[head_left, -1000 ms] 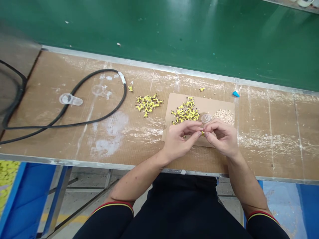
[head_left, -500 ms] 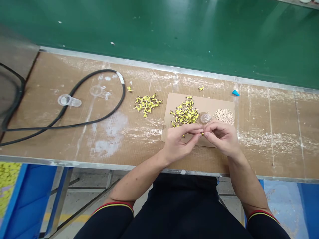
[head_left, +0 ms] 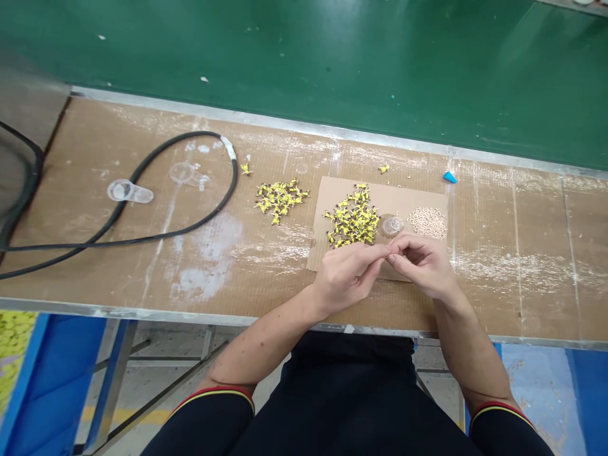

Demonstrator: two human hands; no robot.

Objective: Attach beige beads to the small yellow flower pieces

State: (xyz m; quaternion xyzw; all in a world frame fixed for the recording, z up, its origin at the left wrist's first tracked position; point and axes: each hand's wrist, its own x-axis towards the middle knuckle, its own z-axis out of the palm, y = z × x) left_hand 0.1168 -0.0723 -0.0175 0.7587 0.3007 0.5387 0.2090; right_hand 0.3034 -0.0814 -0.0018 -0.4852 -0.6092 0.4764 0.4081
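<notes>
My left hand (head_left: 346, 273) and my right hand (head_left: 422, 261) meet fingertip to fingertip over the near edge of a cardboard sheet (head_left: 327, 196). Both are closed in a pinch. A tiny yellow figure, seen between the fingertips a moment ago, is almost wholly hidden by them now. What the right fingers grip cannot be made out. Just beyond the hands lie a pile of small yellow figures with dark ends (head_left: 354, 218), a small round clear container (head_left: 392, 225) and a heap of tiny pale pieces (head_left: 427, 221).
Another group of yellow figures (head_left: 281, 199) lies left of the sheet, on the cardboard-covered bench (head_left: 275, 272). A black cable (head_left: 166, 235) loops at left near two clear plastic scoop-like pieces (head_left: 137, 193). A blue cap-like piece (head_left: 449, 177) sits near the green surface (head_left: 304, 63).
My left fingers have closed in against the right fingertips, covering the small yellow figure that showed between them. The piles stay as they were.
</notes>
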